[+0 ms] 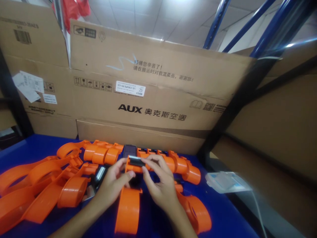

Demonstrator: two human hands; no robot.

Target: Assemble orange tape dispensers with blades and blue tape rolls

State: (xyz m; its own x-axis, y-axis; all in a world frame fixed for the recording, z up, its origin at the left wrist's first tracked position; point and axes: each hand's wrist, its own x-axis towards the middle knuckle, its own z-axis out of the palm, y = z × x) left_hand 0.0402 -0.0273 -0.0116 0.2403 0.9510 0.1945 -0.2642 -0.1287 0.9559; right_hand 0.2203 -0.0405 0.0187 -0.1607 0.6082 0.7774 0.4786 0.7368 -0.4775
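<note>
In front of me, my left hand (116,177) grips the side of an orange plastic tape dispenser (133,169), thumb on its near face. Across its head lies a black strip with a pale toothed edge (135,161). My right hand (160,178) pinches the strip's right end, fingertips closed on it against the head. Below the hands hangs a wide orange loop (128,211); it appears to belong to the same dispenser, though where they join is hard to make out.
Several orange dispensers (44,205) lie on the blue tabletop (218,211) at left, with more at right (195,211) and along the back. A dark device (130,150) stands behind my hands. Cardboard (99,105) walls the back; a clear plastic packet (225,181) sits right.
</note>
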